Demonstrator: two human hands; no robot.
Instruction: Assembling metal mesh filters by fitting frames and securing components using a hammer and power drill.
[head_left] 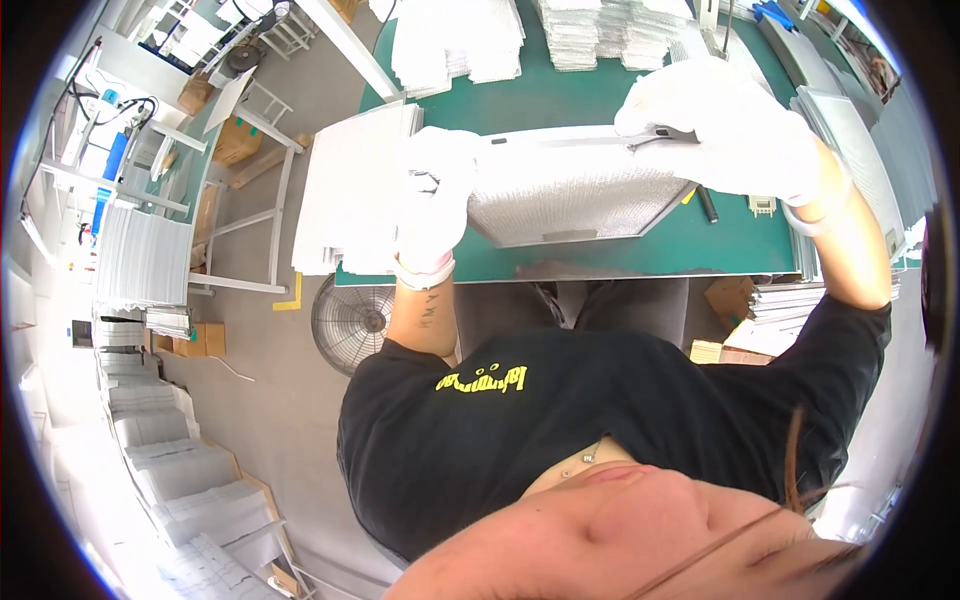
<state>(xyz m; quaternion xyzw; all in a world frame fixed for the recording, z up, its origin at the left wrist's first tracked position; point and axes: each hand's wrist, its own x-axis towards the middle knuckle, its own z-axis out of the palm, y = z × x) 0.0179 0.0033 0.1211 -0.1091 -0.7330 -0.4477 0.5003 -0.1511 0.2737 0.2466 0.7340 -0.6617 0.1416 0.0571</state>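
Observation:
In front of me I hold a flat silvery panel [575,195] with a textured face and a paler, smooth rim along its far edge. It is tilted above the green tabletop [735,250]. My left hand [437,190], in a white glove, is closed on the panel's left end. My right hand [725,130], gloved too, grips the upper right corner; its fingers are partly hidden by the glove's bulk. A thin dark strip shows by the right fingertips. Just right of the panel, a black pen-like stick [708,205] lies on the table.
A stack of white sheets [350,190] sits at the table's left edge. Piles of white packing pouches [455,45] and more white pieces [610,35] stand at the back. Grey panels [850,140] lean at the right. A floor fan [360,325] is below left.

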